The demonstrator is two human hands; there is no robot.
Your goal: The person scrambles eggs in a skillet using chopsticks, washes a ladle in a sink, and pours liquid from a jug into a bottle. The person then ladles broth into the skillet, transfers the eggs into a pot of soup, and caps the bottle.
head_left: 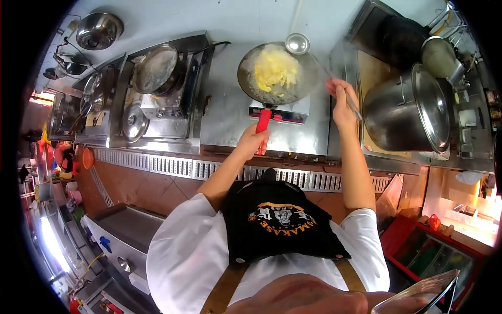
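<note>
My left hand (254,140) is wrapped round the red handle (263,121) of a wok (247,77) on a small portable stove (293,114). Yellow, egg-like food (274,68) lies in the wok with bubbling liquid round it, and steam rises over it. My right hand (343,102), to the right of the wok, grips the long handle of a metal ladle (297,44). The ladle's bowl is at the wok's upper right rim, above the food.
To the right stands a large lidded pot (392,115). On the left, a covered pan (156,69) sits on another stove, with a round lid (135,122) below it. A steel bowl (99,31) is at the upper left. A slotted drain grate (170,165) runs along the floor.
</note>
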